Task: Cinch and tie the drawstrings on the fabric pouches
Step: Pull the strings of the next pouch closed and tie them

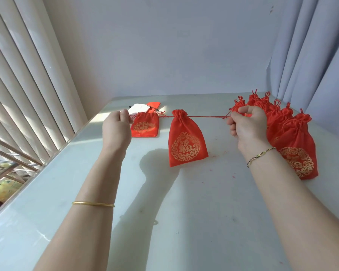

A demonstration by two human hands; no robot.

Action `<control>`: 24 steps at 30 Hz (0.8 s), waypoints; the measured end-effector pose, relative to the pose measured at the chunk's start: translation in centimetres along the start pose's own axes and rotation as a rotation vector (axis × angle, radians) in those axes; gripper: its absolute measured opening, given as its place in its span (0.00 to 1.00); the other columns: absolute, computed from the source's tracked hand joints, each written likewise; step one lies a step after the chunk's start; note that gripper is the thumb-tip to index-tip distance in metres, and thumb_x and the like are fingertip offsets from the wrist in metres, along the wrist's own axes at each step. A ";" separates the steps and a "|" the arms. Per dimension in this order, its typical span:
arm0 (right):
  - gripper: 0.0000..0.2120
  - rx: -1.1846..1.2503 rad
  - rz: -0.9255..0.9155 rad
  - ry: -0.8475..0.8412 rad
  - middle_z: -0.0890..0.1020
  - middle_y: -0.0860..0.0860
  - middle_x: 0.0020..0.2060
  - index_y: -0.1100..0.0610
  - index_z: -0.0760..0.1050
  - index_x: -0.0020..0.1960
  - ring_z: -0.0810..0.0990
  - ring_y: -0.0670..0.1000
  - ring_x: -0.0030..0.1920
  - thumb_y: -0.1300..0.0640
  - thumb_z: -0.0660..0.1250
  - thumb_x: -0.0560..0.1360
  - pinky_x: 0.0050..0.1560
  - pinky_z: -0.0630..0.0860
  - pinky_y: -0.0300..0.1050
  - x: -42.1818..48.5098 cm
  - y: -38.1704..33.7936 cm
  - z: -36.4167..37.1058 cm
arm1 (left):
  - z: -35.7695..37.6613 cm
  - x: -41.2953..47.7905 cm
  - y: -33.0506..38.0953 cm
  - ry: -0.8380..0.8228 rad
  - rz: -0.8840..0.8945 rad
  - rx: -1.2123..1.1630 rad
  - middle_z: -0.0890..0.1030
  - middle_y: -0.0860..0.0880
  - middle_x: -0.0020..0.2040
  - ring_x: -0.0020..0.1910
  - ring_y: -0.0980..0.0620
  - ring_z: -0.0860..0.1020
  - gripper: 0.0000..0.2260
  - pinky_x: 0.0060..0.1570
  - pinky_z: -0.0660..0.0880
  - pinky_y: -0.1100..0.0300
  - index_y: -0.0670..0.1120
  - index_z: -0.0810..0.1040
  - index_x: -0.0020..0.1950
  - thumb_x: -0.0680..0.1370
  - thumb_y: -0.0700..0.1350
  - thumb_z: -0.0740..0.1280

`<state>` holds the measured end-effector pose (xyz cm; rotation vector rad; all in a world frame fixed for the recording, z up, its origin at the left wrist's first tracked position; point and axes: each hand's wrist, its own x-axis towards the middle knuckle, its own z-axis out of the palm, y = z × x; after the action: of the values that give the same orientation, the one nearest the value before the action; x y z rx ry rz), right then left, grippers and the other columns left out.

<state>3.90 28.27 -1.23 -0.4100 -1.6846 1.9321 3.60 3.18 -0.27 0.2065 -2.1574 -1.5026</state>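
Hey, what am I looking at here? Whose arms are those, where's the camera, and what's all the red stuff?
There is no machine here. These are a person's two bare arms, filmed by one camera worn on their head and looking forward and down.

The left hand and the right hand each pinch one end of a red drawstring and hold it taut sideways. A red pouch with a gold pattern hangs from that string between the hands, with its mouth gathered shut.

On the pale table, a second pouch lies flat beyond the left hand. A pile of pouches with knotted tops lies behind the right hand. A white item sits further back; I cannot tell what it is.
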 end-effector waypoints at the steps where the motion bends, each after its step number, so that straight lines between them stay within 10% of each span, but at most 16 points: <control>1: 0.12 -0.002 -0.002 -0.001 0.74 0.54 0.29 0.52 0.64 0.41 0.67 0.42 0.17 0.68 0.57 0.74 0.21 0.62 0.35 -0.1 -0.1 0.1 | 0.0 0.1 0.4 0.002 -0.024 -0.120 0.69 0.50 0.31 0.30 0.52 0.66 0.16 0.31 0.63 0.60 0.47 0.68 0.33 0.81 0.44 0.54; 6: 0.07 0.004 0.031 -0.106 0.75 0.53 0.29 0.55 0.66 0.46 0.67 0.42 0.19 0.66 0.57 0.76 0.23 0.65 0.35 -1.1 -1.2 0.8 | -0.7 -0.2 2.9 -0.298 -0.123 -0.797 0.83 0.47 0.44 0.50 0.48 0.81 0.18 0.53 0.75 0.57 0.47 0.67 0.34 0.83 0.47 0.52; 9: 0.08 0.032 -0.014 -0.253 0.76 0.51 0.28 0.53 0.68 0.43 0.69 0.43 0.21 0.64 0.59 0.77 0.25 0.67 0.36 -2.4 -2.9 1.6 | -0.6 -0.9 4.1 -0.466 -0.082 -0.870 0.80 0.50 0.34 0.43 0.50 0.83 0.16 0.54 0.77 0.55 0.46 0.69 0.38 0.83 0.48 0.51; 13: 0.06 0.024 -0.160 -0.457 0.78 0.47 0.23 0.54 0.71 0.43 0.69 0.45 0.23 0.64 0.61 0.77 0.24 0.64 0.36 -4.5 -5.4 2.1 | -0.1 -2.4 5.7 -0.579 0.031 -0.612 0.72 0.50 0.34 0.29 0.55 0.73 0.10 0.35 0.73 0.61 0.42 0.76 0.46 0.81 0.45 0.59; 18: 0.07 -0.004 -0.314 -0.563 0.79 0.48 0.25 0.55 0.72 0.45 0.71 0.45 0.25 0.65 0.61 0.77 0.25 0.65 0.36 -6.5 -7.5 2.3 | -0.2 -3.6 6.4 -0.754 0.139 -0.224 0.72 0.48 0.33 0.31 0.52 0.67 0.05 0.39 0.64 0.54 0.43 0.82 0.47 0.72 0.42 0.72; 24: 0.04 0.034 -0.300 -0.624 0.79 0.50 0.29 0.56 0.72 0.46 0.72 0.46 0.26 0.63 0.61 0.77 0.25 0.65 0.37 -7.1 -7.5 2.7 | 0.4 -4.7 7.1 -0.700 0.246 -0.179 0.68 0.52 0.25 0.25 0.57 0.65 0.04 0.27 0.65 0.67 0.43 0.80 0.39 0.74 0.40 0.70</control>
<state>9.64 22.54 5.75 0.4903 -1.9338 1.9642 8.51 8.06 4.59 -0.7228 -2.4033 -1.7755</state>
